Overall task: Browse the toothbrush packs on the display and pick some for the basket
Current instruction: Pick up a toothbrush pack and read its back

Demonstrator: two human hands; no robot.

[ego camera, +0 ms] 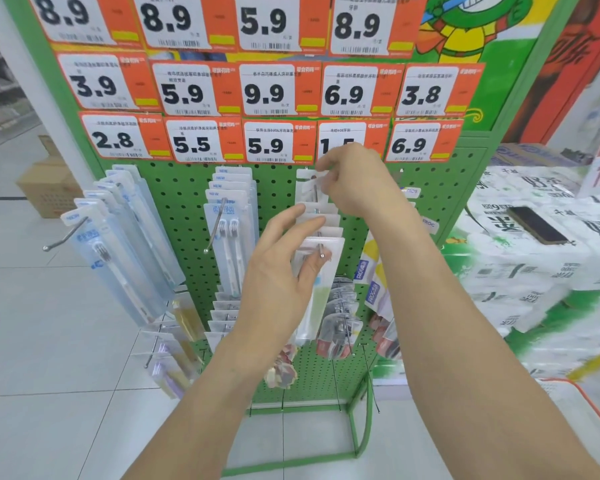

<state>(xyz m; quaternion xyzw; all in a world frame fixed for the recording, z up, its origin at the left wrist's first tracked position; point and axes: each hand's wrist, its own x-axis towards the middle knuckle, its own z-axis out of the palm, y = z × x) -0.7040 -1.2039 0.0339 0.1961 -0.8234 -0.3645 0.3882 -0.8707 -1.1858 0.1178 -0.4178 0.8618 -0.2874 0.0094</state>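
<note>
Toothbrush packs hang in rows on hooks of a green pegboard display (187, 188). At the middle hook, my left hand (284, 271) holds the front white and green pack (321, 292), thumb on its top card. Higher up, my right hand (354, 181) pinches the top of a rear white pack (310, 185) on the same hook. Blue-white packs (125, 244) hang at the left, and a twin-brush pack row (229, 237) hangs beside my left hand. No basket is in view.
Orange and white price tags (267, 91) cover the upper board. Stacked tissue packages (534, 258) sit at the right with a dark phone (537, 225) lying on top. A cardboard box (45, 188) stands on the tiled floor at the left. Smaller packs (340, 320) hang lower down.
</note>
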